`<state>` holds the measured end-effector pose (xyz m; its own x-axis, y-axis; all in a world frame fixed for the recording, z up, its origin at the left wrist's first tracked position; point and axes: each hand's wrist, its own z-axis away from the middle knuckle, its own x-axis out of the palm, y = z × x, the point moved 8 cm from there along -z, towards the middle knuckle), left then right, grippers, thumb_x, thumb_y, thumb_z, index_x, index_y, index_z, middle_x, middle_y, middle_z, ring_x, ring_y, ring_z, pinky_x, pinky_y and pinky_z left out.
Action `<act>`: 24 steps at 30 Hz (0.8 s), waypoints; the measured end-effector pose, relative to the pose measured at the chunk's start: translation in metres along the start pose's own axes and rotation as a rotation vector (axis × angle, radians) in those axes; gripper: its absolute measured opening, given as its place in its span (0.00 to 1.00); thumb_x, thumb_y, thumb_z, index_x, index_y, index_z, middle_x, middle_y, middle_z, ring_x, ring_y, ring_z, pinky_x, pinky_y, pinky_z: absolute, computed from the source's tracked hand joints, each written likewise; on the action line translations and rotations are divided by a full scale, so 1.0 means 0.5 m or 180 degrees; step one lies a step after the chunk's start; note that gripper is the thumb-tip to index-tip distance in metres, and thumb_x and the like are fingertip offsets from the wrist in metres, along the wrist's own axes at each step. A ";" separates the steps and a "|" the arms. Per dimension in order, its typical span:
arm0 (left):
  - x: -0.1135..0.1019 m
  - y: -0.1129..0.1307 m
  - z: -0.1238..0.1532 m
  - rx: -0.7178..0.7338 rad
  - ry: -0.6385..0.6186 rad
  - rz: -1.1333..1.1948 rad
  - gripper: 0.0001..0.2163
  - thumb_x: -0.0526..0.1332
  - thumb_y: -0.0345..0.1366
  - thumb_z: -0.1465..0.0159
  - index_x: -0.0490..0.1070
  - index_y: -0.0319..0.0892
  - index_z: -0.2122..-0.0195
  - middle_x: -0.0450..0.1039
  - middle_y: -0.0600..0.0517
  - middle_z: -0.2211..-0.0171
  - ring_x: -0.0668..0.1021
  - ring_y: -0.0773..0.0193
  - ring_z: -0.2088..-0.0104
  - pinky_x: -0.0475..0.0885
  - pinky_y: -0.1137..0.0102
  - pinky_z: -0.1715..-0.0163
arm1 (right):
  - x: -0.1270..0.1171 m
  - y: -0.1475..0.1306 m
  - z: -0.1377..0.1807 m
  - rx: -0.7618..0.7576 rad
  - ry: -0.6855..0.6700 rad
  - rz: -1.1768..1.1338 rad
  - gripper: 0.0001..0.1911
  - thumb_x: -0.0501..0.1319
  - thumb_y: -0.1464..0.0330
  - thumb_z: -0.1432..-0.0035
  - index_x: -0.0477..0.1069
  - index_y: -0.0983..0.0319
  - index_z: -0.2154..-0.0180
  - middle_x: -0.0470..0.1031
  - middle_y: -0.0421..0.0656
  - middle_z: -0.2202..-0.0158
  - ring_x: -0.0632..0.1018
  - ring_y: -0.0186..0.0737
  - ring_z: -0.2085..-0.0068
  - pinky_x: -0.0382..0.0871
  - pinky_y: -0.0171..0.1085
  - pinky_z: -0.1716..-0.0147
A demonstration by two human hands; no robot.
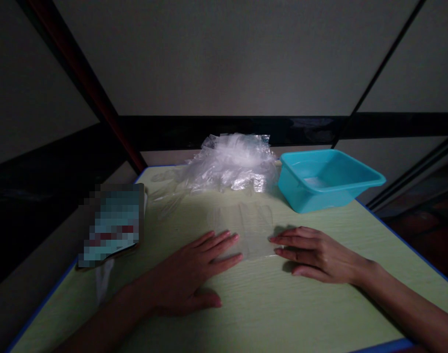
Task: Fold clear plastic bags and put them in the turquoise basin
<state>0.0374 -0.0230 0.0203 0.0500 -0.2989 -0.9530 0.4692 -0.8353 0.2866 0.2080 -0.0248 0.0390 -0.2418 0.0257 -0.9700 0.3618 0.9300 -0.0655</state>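
Observation:
A clear disposable plastic glove (pixel 251 233) lies flat on the table, its finger-like outlines faint at the far end. My left hand (pixel 199 267) rests palm down with fingers stretched and spread, the fingertips on the glove's left side. From the right, my right hand (pixel 315 255) reaches in with its fingers extended and slightly apart, fingertips at the glove's right edge. Neither hand grips anything. Beyond the glove sits a heaped pile of crumpled clear plastic gloves (pixel 234 164), with some loose fingers trailing to the left.
A turquoise plastic basin (pixel 301 193) stands at the table's back right. At the left edge lies a device with a blurred screen (pixel 115 225), a pale strip below it. The light green table (pixel 253 314) has blue edging and abuts wall panels (pixel 227 59).

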 end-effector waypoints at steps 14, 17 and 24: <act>-0.007 -0.002 0.008 0.0000 0.0175 -0.0005 0.36 0.50 0.56 0.43 0.37 0.46 0.39 0.31 0.49 0.38 0.44 0.53 0.39 0.40 0.59 0.42 | -0.001 -0.001 0.003 -0.0028 -0.0063 0.0052 0.27 0.51 0.61 0.41 0.53 0.66 0.43 0.56 0.48 0.42 0.58 0.43 0.43 0.59 0.45 0.49; -0.014 0.004 0.000 0.0030 0.0199 -0.0017 0.36 0.48 0.56 0.42 0.36 0.43 0.39 0.34 0.48 0.38 0.44 0.55 0.39 0.40 0.60 0.42 | 0.002 -0.005 -0.010 0.0000 -0.0135 -0.0117 0.30 0.49 0.58 0.41 0.48 0.67 0.41 0.50 0.49 0.40 0.53 0.44 0.41 0.54 0.46 0.46; -0.015 0.044 -0.029 0.0266 0.0128 0.0077 0.34 0.47 0.54 0.40 0.39 0.41 0.39 0.37 0.48 0.38 0.46 0.56 0.39 0.41 0.62 0.42 | 0.017 -0.028 -0.045 -0.0068 -0.0389 -0.0320 0.32 0.49 0.55 0.42 0.48 0.64 0.41 0.44 0.47 0.38 0.46 0.46 0.39 0.45 0.50 0.44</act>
<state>0.0602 -0.0326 0.0323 0.0966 -0.3021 -0.9484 0.3922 -0.8642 0.3153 0.1807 -0.0294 0.0368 -0.1639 -0.1116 -0.9801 0.3218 0.9332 -0.1601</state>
